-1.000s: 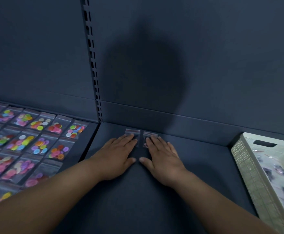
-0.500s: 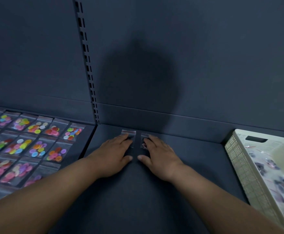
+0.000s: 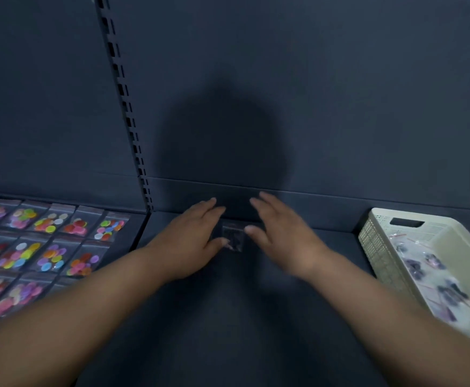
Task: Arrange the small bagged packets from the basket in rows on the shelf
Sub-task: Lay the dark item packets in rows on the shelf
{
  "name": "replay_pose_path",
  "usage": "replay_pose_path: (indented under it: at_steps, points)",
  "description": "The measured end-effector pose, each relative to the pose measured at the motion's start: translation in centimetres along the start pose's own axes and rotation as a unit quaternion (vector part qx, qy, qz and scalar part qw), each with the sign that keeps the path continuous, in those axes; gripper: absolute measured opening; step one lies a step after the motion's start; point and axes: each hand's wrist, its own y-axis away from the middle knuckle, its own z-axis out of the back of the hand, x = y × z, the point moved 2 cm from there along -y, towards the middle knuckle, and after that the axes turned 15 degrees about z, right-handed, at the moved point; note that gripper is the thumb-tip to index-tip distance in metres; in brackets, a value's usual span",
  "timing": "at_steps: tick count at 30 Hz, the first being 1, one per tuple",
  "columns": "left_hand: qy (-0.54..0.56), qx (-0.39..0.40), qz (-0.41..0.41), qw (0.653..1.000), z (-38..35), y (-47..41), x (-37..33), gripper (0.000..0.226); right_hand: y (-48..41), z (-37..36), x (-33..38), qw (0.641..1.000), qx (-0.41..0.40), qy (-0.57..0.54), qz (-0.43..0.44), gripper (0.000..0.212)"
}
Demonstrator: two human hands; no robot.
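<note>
Basket (image 3: 379, 219), cream and perforated, sits at the right of the dark shelf (image 3: 228, 317) and holds clear bagged packets (image 3: 448, 291) with dark contents. One small packet (image 3: 232, 236) lies flat near the shelf's back wall between the hands. Left hand (image 3: 192, 241) and right hand (image 3: 281, 236) are both released, fingers straight, thumbs at its edges. Rows of coloured-disc packets (image 3: 52, 247) fill the shelf section on the left

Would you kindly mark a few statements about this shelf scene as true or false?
1. The basket stands right of both hands. True.
2. The right hand grips a packet. False: its fingers are straight, and the small packet lies on the shelf between it and the left hand.
3. Rows of colourful packets lie at the left. True.
4. The basket is empty. False: it holds dark-filled packets.
</note>
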Motion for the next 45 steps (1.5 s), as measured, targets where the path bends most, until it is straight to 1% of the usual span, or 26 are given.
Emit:
replay_pose_path:
  at_steps: [2,4,7,10,12,13,15,17,18,19,20,22,24,26,29,31,33,34,36,38,40,42,43,45]
  points:
    - [0.009,-0.026,-0.029,0.999,1.2,-0.3,-2.9,0.065,1.8,3.2,-1.6,0.998,-0.057,0.018,-0.011,0.059]
    - [0.013,-0.046,-0.063,0.997,1.9,-0.8,-6.1,0.062,4.2,5.9,-3.5,0.994,-0.095,0.048,-0.032,0.053]
    - [0.008,-0.052,-0.104,0.993,1.6,-1.6,-10.5,0.059,8.3,7.9,-7.2,0.986,-0.118,0.079,-0.090,0.044]
    - [-0.005,-0.040,-0.122,0.992,-0.1,-2.3,-13.9,0.058,12.2,7.8,-11.3,0.976,-0.125,0.066,-0.164,0.035]
    - [-0.011,-0.025,-0.121,0.992,-1.6,-2.5,-15.5,0.057,14.4,7.1,-13.9,0.969,-0.093,0.056,-0.221,0.036]
    - [-0.014,-0.017,-0.116,0.993,-2.3,-2.6,-16.2,0.057,15.2,6.6,-14.9,0.967,-0.056,0.048,-0.246,0.040]
    - [-0.019,-0.004,-0.103,0.994,-3.6,-2.6,-17.2,0.057,16.3,5.1,-16.7,0.960,0.040,0.018,-0.276,0.055]
    - [-0.023,0.001,-0.095,0.995,-4.7,-2.6,-18.0,0.057,17.0,3.4,-17.7,0.956,0.111,-0.019,-0.270,0.068]
    - [-0.024,0.003,-0.091,0.996,-5.2,-2.5,-18.3,0.057,17.3,2.6,-18.2,0.958,0.127,-0.026,-0.257,0.066]
    - [-0.022,0.007,-0.086,0.996,-5.6,-2.5,-18.6,0.057,17.5,2.1,-18.4,0.960,0.131,-0.019,-0.246,0.057]
    - [-0.019,0.011,-0.081,0.996,-6.0,-2.4,-18.9,0.057,17.6,1.9,-18.5,0.964,0.118,-0.010,-0.240,0.047]
    - [-0.018,0.015,-0.079,0.997,-6.6,-2.3,-19.3,0.056,17.7,2.3,-18.6,0.971,0.062,0.004,-0.231,0.028]
    - [-0.018,0.016,-0.079,0.997,-6.8,-2.1,-19.6,0.054,17.8,2.7,-18.6,0.974,0.016,-0.004,-0.228,0.018]
    - [-0.021,0.019,-0.081,0.996,-6.7,-2.0,-19.8,0.052,17.9,3.5,-18.6,0.971,-0.037,-0.022,-0.233,0.017]
    - [-0.003,0.021,-0.082,0.996,-6.2,-2.2,-19.7,0.051,17.8,5.6,-18.0,0.963,-0.137,-0.037,-0.228,0.018]
    - [0.042,0.029,-0.075,0.996,-5.6,-2.2,-19.8,0.050,17.5,7.3,-17.1,0.954,-0.195,-0.049,-0.224,0.014]
    - [0.115,0.045,-0.057,0.991,-4.8,-2.1,-20.1,0.049,16.8,8.8,-15.9,0.942,-0.238,-0.091,-0.218,0.011]
    - [0.169,0.058,-0.043,0.983,-4.4,-2.1,-20.3,0.049,16.4,9.5,-15.3,0.937,-0.252,-0.117,-0.213,0.011]
    - [0.296,0.094,-0.010,0.951,-3.5,-2.0,-20.6,0.051,15.3,10.3,-13.8,0.927,-0.264,-0.184,-0.194,0.010]
    - [0.399,0.138,0.016,0.906,-2.4,-1.8,-20.8,0.055,14.1,10.5,-12.1,0.907,-0.263,-0.281,-0.172,0.012]
    - [0.487,0.190,0.030,0.852,-1.4,-1.4,-20.7,0.058,13.0,10.2,-10.7,0.883,-0.246,-0.368,-0.156,0.020]
    - [0.540,0.229,0.050,0.808,-0.7,-1.1,-20.1,0.058,12.0,9.4,-9.6,0.867,-0.226,-0.418,-0.147,0.023]
    - [0.551,0.240,0.060,0.797,-0.5,-1.1,-19.7,0.055,11.5,9.0,-9.2,0.866,-0.217,-0.428,-0.144,0.021]
    - [0.551,0.246,0.077,0.794,-0.4,-1.0,-18.8,0.046,10.8,8.2,-8.4,0.868,-0.201,-0.434,-0.135,0.016]
